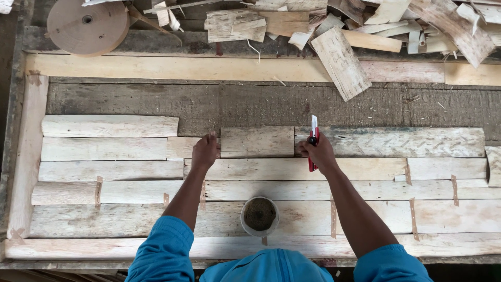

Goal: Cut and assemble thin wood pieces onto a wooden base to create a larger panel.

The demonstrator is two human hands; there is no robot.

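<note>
Thin wood veneer strips lie in rows on a workbench (261, 104), joined here and there by short brown tape pieces (333, 216). A short veneer piece (257, 141) sits in the top row between my hands. My left hand (204, 151) rests its fingertips at that piece's left edge. At the piece's right edge, my right hand (317, 152) is closed around a red-handled cutter (313, 141) whose blade end points away from me.
A small round cup (259, 215) of dark paste stands on the strips near me. A big roll of brown tape (87, 26) lies at the far left. Loose veneer offcuts (342, 62) are heaped along the far side. A pale wooden frame (28, 156) borders the bench.
</note>
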